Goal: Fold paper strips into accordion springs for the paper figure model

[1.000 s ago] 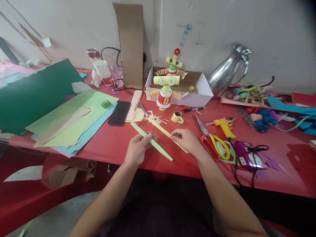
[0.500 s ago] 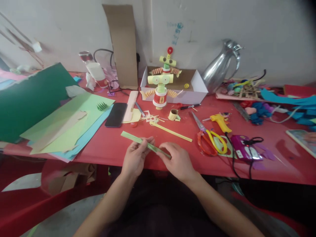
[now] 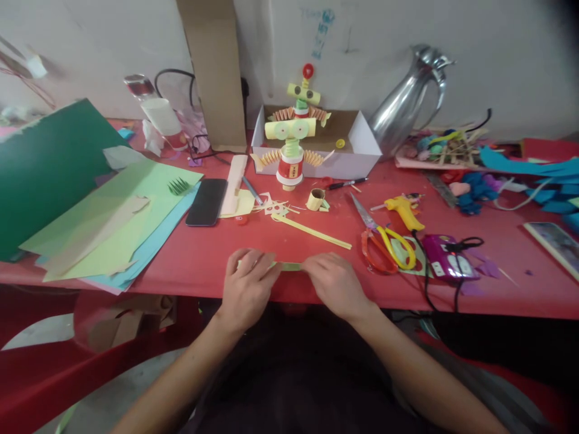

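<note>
Hands meet at the near edge of the red worktop (image 3: 190, 265), and between them I see a light green paper strip (image 3: 289, 266) lying roughly level, just above that edge. My left hand (image 3: 246, 289) has its grip closed over the strip's left end, fingers curled on top so that most of that end is hidden. My right hand (image 3: 332, 283) pinches the right end, thumb and fingers pressed together on the paper. Only the short middle stretch of the strip shows between the two hands.

Beyond the hands, a yellow paper strip (image 3: 312, 232) lies flat and slanted on the worktop, apart from both. To its right I see scissors (image 3: 384, 244) with yellow and red handles, then a yellow glue gun (image 3: 402, 211) and a purple device (image 3: 446, 265) with a black cord. A black phone (image 3: 207, 202) lies face down left of centre, beside a stack of green and blue paper sheets (image 3: 108, 223). Farther back stands a paper robot figure (image 3: 292, 141) in front of a white box (image 3: 362, 154), with a metal jug (image 3: 407, 99) near the wall.
</note>
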Motion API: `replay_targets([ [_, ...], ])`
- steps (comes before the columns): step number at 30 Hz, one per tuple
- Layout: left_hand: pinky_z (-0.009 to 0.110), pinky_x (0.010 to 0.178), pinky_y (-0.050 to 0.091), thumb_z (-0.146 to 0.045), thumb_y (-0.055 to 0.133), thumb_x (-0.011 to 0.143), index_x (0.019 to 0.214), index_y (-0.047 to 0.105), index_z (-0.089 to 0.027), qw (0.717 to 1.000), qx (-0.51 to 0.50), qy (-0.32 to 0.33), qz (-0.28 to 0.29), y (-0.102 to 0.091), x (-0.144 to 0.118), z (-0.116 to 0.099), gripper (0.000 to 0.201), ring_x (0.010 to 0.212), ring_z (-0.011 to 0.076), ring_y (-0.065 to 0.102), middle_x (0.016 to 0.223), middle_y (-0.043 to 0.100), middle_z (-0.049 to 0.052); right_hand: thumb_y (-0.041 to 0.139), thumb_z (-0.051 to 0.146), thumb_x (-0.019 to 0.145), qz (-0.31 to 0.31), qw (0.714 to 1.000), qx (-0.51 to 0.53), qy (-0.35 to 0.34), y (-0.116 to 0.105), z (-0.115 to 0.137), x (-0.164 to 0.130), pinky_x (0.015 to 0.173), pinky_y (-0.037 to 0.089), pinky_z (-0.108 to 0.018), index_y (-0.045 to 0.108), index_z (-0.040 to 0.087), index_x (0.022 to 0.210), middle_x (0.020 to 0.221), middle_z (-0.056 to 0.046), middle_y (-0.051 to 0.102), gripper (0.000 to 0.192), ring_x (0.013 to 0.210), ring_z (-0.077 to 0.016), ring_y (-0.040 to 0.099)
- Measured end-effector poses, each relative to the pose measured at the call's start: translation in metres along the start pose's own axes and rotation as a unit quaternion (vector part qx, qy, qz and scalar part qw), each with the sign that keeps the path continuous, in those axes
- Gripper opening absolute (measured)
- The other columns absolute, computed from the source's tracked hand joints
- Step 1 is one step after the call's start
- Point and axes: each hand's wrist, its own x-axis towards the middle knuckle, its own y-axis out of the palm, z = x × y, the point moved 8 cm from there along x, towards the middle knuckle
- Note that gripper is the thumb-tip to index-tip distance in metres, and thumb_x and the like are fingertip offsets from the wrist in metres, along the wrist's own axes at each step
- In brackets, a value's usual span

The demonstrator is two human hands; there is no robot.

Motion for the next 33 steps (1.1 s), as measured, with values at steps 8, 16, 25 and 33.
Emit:
replay_targets([
  [8, 0.04, 0.091, 0.036, -0.017, 0.063, 0.083, 0.102, 0.074, -0.032, 0.972, 0.174, 0.135, 0.082, 0.025, -0.006, -0.007, 0.027, 0.093, 0.0273, 0.06, 0.101, 0.074, 0.007, 0.049, 0.014, 0.096, -0.008, 1.0, 0.024, 0.016, 0.0, -0.006, -0.004, 0.087, 0.048, -0.035, 0.07, 0.018, 0.097, 0.097, -0.007, 0.072, 0.021, 0.091, -0.0211, 0.06],
  [16, 0.036, 0.073, 0.043, -0.013, 0.053, 0.09, 0.096, 0.07, -0.021, 0.891, 0.366, 0.249, 0.101, 0.038, -0.011, -0.021, 0.019, 0.082, 0.0222, 0.059, 0.092, 0.071, 0.007, 0.059, 0.023, 0.092, -0.055, 0.997, -0.049, 0.031, -0.012, -0.002, -0.004, 0.087, 0.046, -0.039, 0.074, 0.02, 0.084, 0.101, -0.009, 0.066, 0.017, 0.098, -0.0244, 0.052],
  [25, 0.035, 0.074, 0.046, -0.017, 0.052, 0.092, 0.094, 0.068, -0.021, 0.894, 0.372, 0.223, 0.115, 0.039, -0.002, -0.019, 0.017, 0.085, 0.0212, 0.06, 0.093, 0.071, 0.006, 0.053, 0.018, 0.095, -0.002, 0.998, -0.026, 0.056, -0.001, -0.003, -0.002, 0.082, 0.045, -0.032, 0.071, 0.019, 0.09, 0.089, -0.005, 0.069, 0.018, 0.088, -0.0195, 0.058],
  [33, 0.033, 0.077, 0.047, -0.023, 0.047, 0.096, 0.093, 0.067, -0.02, 0.899, 0.371, 0.171, 0.158, 0.04, 0.006, -0.007, 0.021, 0.086, 0.02, 0.06, 0.092, 0.069, 0.006, 0.054, 0.023, 0.096, 0.044, 0.99, 0.003, 0.133, 0.002, -0.016, 0.004, 0.077, 0.043, -0.029, 0.071, 0.022, 0.089, 0.09, -0.003, 0.069, 0.018, 0.088, -0.0178, 0.06],
])
